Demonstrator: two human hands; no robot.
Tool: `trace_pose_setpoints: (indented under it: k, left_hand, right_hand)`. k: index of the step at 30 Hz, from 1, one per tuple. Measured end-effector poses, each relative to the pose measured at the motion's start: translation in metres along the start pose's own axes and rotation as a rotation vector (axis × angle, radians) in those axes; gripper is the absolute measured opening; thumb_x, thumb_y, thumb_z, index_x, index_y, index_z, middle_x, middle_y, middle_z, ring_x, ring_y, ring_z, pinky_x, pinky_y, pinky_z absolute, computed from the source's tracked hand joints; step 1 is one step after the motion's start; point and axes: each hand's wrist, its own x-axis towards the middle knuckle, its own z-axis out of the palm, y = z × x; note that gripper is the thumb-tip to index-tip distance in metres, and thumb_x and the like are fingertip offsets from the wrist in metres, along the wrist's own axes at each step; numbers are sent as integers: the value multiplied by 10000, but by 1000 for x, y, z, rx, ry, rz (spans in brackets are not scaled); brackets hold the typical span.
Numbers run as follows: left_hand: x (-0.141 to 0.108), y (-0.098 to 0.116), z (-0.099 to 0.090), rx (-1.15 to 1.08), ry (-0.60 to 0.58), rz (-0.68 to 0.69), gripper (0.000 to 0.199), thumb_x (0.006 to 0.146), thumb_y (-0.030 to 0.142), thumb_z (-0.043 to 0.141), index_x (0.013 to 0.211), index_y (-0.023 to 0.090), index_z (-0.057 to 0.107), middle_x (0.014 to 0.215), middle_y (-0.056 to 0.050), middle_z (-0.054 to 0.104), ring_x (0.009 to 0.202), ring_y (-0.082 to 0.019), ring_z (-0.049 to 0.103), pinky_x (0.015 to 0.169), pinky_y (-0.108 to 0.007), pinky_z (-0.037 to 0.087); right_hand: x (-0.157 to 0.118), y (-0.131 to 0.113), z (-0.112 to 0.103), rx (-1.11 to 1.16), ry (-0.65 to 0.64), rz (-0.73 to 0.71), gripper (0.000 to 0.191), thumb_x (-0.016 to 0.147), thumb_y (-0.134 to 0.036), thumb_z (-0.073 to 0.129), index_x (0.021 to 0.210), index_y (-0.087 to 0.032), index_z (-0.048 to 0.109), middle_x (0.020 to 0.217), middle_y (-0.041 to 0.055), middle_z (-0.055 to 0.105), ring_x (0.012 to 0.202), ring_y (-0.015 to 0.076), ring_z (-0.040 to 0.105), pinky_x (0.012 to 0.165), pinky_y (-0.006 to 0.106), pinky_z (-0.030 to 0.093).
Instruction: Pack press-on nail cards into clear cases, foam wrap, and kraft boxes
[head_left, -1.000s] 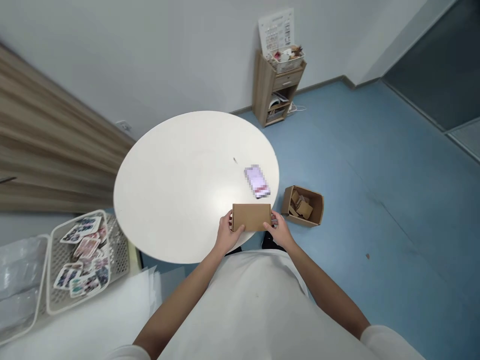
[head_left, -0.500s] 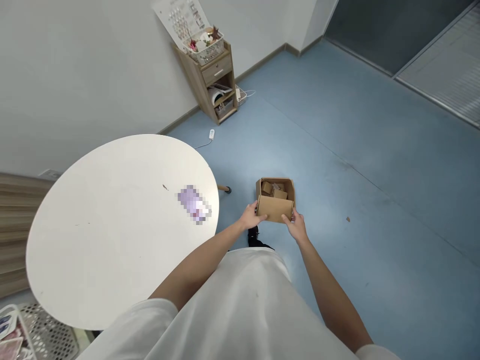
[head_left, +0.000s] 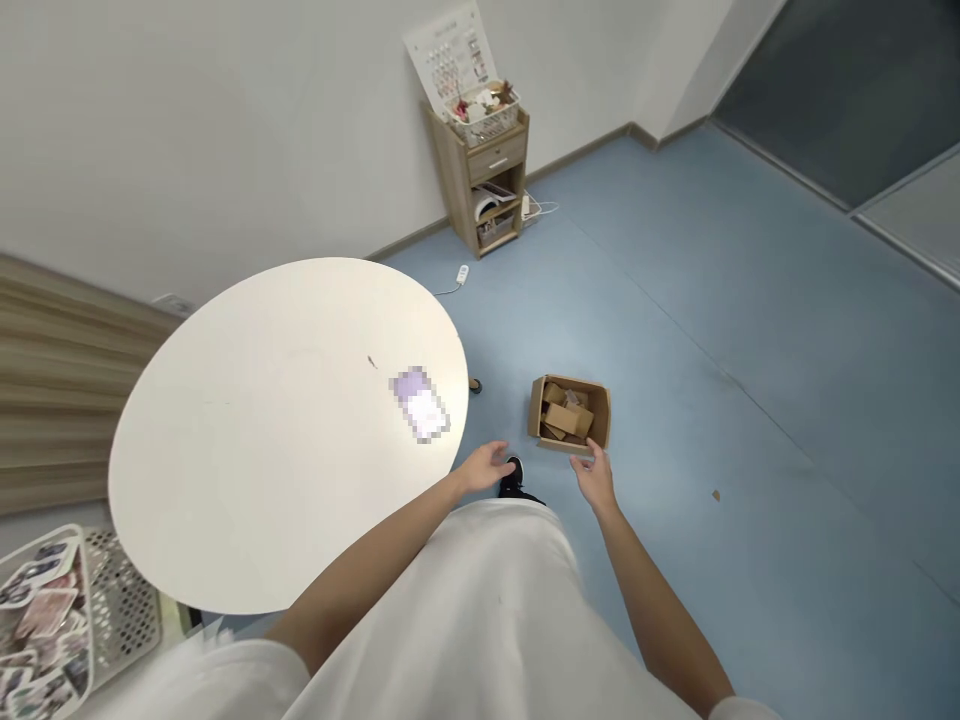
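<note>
An open cardboard box point(head_left: 534, 408) stands on the floor in front of me. Several smaller cardboard boxes point(head_left: 562, 418) and a bit of clear plastic lie jumbled inside it. My left hand point(head_left: 484, 467) hangs in the air between the round table and the box, its thumb and fingers apart and nothing in it. Just in front of the box's near edge is my right hand point(head_left: 595, 478), also empty with its fingers apart. Whether its fingertips touch the box's edge I cannot tell.
On my left stands a round white table point(head_left: 262, 430) bearing a blurred-out phone-like object point(head_left: 421, 404). A white basket of cards point(head_left: 88, 600) sits at lower left. By the wall is a wooden cabinet point(head_left: 454, 165). A small brown scrap point(head_left: 716, 495) lies on the blue floor point(head_left: 750, 400).
Both hands have let go of a flat-sided cardboard box held over the open box and moved apart. More of the open box's inside now shows. The view has shifted a little to the left.
</note>
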Motion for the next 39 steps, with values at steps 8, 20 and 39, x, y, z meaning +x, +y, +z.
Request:
trace_pose_setpoints:
  k: [8, 20, 39]
  left_hand:
    - [-114, -85, -69, -233, 448, 43, 500, 720, 396, 569, 1146, 147, 488, 1081, -113, 561, 865, -165, 575, 755, -292, 459]
    - [-264, -238, -110, -542, 1005, -10, 453, 717, 381, 543, 1107, 152, 514, 1010, -99, 576, 800, -152, 572, 729, -294, 454]
    - [-375, -282, -126, -578, 1239, -329, 496, 720, 439, 533, 1151, 195, 506, 1113, -100, 560, 927, -215, 558, 784, -323, 441]
  right_hand:
    - [-52, -79, 89, 109, -297, -335, 464, 731, -420, 504, 1103, -143, 529, 909, 95, 601, 714, 162, 558, 665, 319, 478]
    - [-215, -191, 263, -164, -1032, -699, 351, 751, -438, 486, 948, -176, 611, 726, 53, 621, 697, 174, 565, 656, 306, 466]
    - [-267, -229, 398, -442, -1526, -751, 305, 732, -431, 482, 907, -215, 609, 708, 19, 611, 646, 167, 562, 644, 323, 466]
